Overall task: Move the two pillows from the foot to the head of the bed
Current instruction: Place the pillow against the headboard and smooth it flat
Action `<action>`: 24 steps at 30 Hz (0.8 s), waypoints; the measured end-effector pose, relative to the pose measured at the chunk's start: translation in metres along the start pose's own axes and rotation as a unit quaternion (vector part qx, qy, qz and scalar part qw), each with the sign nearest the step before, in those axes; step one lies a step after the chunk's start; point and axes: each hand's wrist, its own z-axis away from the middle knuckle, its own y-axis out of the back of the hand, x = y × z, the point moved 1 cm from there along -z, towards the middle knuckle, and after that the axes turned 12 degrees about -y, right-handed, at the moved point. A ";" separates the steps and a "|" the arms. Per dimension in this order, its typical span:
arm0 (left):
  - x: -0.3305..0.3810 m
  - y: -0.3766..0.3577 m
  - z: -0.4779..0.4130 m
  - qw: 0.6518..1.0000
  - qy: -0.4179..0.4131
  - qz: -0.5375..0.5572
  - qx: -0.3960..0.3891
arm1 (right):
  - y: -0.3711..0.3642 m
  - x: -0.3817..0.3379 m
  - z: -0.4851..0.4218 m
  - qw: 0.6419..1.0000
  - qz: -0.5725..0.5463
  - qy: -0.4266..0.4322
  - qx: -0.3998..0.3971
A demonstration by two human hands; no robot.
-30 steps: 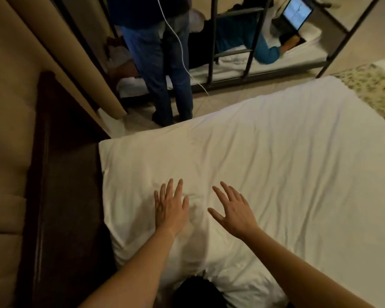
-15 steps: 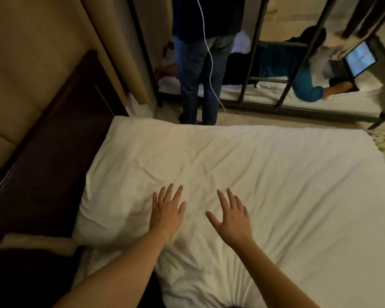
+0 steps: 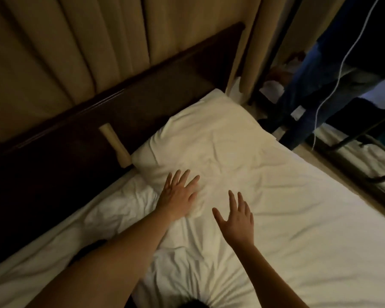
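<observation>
**Pillow at head of bed, both hands flat and spread**

- Pillow [image 3: 209, 138]: white, creased, lies at centre frame on the bed [image 3: 309, 218]. Its far edge is against the dark headboard [image 3: 76, 138]. Only one pillow can be made out.
- Left hand [image 3: 178, 196]: fingers straight and spread, palm down on the near edge of the pillow. Holds nothing.
- Right hand [image 3: 236, 216]: fingers straight and wide, palm down over the white sheet just right of the left hand. Contact with the sheet: cannot tell. Holds nothing.
- Cream cylinder [image 3: 115, 147]: leans on the headboard, just left of the pillow corner.
- Upper left: beige padded wall panels [image 3: 53, 52].
- Upper right: a person [image 3: 309, 85] in jeans stands beside the bed.
</observation>
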 end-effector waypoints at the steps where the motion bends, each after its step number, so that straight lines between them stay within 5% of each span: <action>1: -0.010 0.000 0.003 1.000 0.005 0.001 0.010 | -0.004 -0.011 -0.003 1.000 0.006 0.008 0.002; 11: -0.113 0.003 0.016 0.998 -0.050 0.049 -0.001 | -0.053 -0.100 0.009 0.998 0.019 -0.060 0.019; 24: -0.177 0.067 0.013 0.970 -0.231 0.010 -0.070 | -0.072 -0.193 0.086 0.967 -0.011 -0.235 0.101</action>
